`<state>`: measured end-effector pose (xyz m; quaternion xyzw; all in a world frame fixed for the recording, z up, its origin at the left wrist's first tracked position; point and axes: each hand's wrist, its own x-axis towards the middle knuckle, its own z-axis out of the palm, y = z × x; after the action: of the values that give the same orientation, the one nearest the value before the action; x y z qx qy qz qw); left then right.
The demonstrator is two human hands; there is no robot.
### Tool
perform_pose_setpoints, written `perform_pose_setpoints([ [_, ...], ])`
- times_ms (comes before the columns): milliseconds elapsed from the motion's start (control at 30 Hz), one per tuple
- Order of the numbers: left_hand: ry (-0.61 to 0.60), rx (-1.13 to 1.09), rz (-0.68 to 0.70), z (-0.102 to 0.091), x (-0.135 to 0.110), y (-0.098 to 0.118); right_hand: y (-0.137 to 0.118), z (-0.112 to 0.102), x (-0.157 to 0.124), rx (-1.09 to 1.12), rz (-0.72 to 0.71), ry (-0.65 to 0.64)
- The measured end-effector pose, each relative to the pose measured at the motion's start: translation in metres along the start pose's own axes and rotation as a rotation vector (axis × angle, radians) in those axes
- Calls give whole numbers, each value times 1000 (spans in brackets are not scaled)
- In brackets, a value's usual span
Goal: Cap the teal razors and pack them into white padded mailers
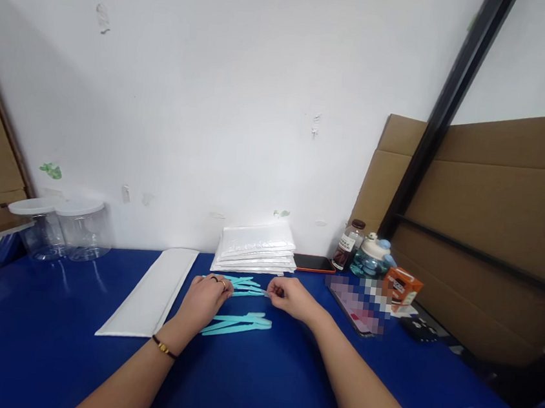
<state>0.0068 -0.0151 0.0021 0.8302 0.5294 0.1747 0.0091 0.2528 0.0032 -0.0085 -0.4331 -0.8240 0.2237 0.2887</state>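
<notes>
My left hand (205, 297) is closed, its thumb and fingertips on the left end of a slim turquoise plastic stick (246, 293). My right hand (290, 297) pinches the pale, translucent right end of that same stick. Just behind it lies a loose group of similar turquoise sticks (243, 281), partly covered by my left fingers. Closer to me, several more turquoise sticks (239, 324) rest on the blue table (244, 383), fanned out toward the left. What exactly the sticks are is too small to tell.
A white padded envelope (151, 292) lies left of my hands, and a stack of them (255, 248) sits against the wall. Lidded clear jars (82, 229) stand at left. On the right are a phone (354, 303), a bottle (347, 245), a jug (370, 256) and an orange box (400, 289).
</notes>
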Motion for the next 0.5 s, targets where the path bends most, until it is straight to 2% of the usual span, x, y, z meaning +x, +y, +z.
perform_pose_setpoints([
  [333,17,8,7,1,0,-2,-2,-6,-3,-15,-6,12],
  [500,15,-10,54,3,-2,4,-10,4,0,-4,-43,-32],
])
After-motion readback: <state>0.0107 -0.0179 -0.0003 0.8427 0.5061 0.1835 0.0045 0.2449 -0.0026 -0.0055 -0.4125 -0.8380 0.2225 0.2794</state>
